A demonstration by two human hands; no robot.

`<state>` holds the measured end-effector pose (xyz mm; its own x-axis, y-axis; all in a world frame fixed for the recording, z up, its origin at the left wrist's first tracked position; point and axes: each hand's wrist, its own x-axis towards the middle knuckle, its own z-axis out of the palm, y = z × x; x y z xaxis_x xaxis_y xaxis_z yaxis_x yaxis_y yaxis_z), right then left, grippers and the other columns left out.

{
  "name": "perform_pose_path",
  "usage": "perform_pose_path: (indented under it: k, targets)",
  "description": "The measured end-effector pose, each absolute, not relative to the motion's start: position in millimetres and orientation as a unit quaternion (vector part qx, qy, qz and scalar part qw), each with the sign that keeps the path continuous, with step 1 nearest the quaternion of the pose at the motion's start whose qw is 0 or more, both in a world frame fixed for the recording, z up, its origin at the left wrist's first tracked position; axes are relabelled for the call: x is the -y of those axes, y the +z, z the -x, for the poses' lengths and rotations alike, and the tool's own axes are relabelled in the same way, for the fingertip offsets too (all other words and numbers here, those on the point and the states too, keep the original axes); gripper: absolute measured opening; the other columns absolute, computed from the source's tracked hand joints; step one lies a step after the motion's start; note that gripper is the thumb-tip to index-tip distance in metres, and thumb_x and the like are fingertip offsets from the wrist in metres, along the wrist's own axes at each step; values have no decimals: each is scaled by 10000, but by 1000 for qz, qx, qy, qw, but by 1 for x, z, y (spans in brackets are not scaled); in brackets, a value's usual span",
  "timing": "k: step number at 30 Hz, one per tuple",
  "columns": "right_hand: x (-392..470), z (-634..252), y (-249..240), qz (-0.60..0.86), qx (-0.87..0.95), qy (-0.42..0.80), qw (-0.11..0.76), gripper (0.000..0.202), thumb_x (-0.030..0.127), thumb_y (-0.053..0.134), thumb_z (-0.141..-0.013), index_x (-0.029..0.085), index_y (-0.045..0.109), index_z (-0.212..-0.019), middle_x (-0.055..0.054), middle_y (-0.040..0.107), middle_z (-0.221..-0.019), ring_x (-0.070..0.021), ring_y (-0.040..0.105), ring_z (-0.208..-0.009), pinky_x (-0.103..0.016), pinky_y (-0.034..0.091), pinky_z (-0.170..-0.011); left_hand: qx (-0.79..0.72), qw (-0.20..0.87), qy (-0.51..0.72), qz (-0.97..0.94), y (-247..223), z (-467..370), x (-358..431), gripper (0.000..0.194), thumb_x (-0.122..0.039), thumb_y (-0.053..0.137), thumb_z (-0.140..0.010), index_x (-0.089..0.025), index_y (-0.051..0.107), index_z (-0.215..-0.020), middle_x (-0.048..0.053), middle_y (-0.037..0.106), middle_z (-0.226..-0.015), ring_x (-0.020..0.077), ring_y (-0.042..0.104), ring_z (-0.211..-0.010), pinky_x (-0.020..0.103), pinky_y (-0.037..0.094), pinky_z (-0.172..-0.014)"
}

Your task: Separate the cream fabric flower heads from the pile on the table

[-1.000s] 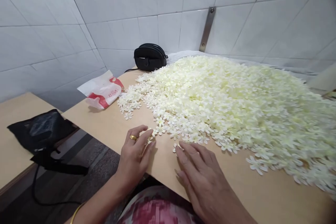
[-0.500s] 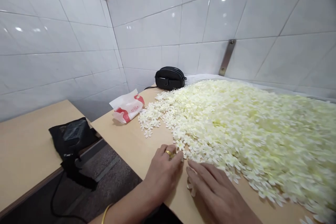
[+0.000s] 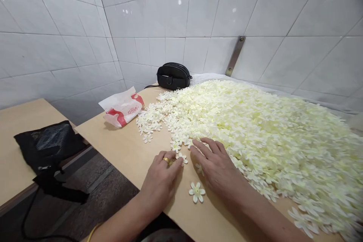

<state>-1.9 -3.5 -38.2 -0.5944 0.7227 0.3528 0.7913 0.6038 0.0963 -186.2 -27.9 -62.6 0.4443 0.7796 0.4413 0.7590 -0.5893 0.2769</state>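
Observation:
My left hand (image 3: 161, 176), with a gold ring, is curled near the table edge. Its thumb and fingers close on white artificial flowers, mostly hidden by the hand; one flower (image 3: 182, 158) shows at the fingertips. My right hand (image 3: 219, 166) reaches over the near edge of a wide heap of white-yellow artificial flowers (image 3: 255, 121). Its fingers are stretched out, palm down, and part of a flower (image 3: 199, 168) shows beneath them. A single flower (image 3: 196, 192) lies face up on the table between my hands.
A red-and-white tissue pack (image 3: 123, 109) and a black zip bag (image 3: 173, 76) stand beyond the heap's left side. A black pouch with a cable (image 3: 51, 141) lies on a second table (image 3: 17, 166), across a gap. Tiled walls close off the back.
My right hand has moved forward to the heap, its fingers spreading. A single flower now lies uncovered on the table where that hand was. The camera view has shifted right.

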Motion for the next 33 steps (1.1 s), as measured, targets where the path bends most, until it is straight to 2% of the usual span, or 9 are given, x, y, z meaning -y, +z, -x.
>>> perform_pose_path:
  k: [4,8,11,14,19,24,27,29,33]
  targets:
    - [-10,17,-34,396,903,-112,127,493,87,477,-727,248,488,-1192,-82,453,-1268,-281,331,-1147,-415,270,-900,-446,33,277,-851,-61,186,30,331,-41,384,-774,-155,521,-1053,128,517,-1070,252,442,-948,421,450,-765]
    - [-24,29,-33,391,908,-94,118,395,175,502,-759,277,517,-1140,-95,473,-1197,-286,329,-1118,-418,262,-866,-444,46,276,-851,-56,186,31,322,-51,392,-774,-155,530,-1046,123,526,-1052,247,447,-930,414,453,-751]
    - [-30,33,-31,390,909,-91,119,358,182,520,-757,274,544,-1102,-94,486,-1153,-278,332,-1090,-404,263,-841,-448,42,274,-850,-55,186,31,319,-63,389,-783,-158,531,-1053,122,537,-1010,245,454,-904,410,451,-736]
    - [-36,38,-31,394,905,-83,136,237,189,508,-780,267,601,-984,-78,515,-1075,-254,357,-1042,-379,276,-803,-457,30,278,-844,-58,186,31,315,-76,384,-787,-158,531,-1053,126,537,-1003,252,455,-890,415,447,-711]
    - [-42,49,-32,383,890,-64,237,114,144,516,-767,202,611,-744,-51,547,-929,-201,414,-915,-332,301,-746,-485,46,283,-826,-60,186,28,273,-79,416,-783,-181,534,-1008,116,529,-1043,259,458,-902,429,443,-721]
    - [-20,33,-8,394,845,-17,361,179,134,401,-841,184,555,-764,-47,544,-825,-177,459,-819,-320,345,-720,-444,54,412,-794,-47,185,29,209,-90,397,-813,-159,522,-965,112,533,-947,221,475,-902,376,455,-742]
    - [0,7,6,405,832,-13,379,153,188,388,-859,199,508,-764,-39,541,-779,-177,489,-783,-307,382,-695,-349,-2,485,-802,-44,168,33,154,-117,404,-820,-149,528,-904,83,543,-796,177,495,-747,312,454,-641]
    - [13,-11,7,433,815,-8,384,143,232,391,-860,214,483,-752,-23,530,-724,-165,503,-710,-277,405,-630,-282,-69,480,-828,-50,150,36,98,-141,438,-823,-150,535,-811,54,538,-704,155,489,-673,282,437,-587]
    - [37,-41,-7,494,786,16,371,169,304,406,-847,234,458,-703,9,508,-624,-138,498,-567,-224,411,-501,-245,-167,445,-845,-78,124,40,99,-115,506,-777,-154,537,-692,41,551,-723,173,519,-750,266,410,-568]
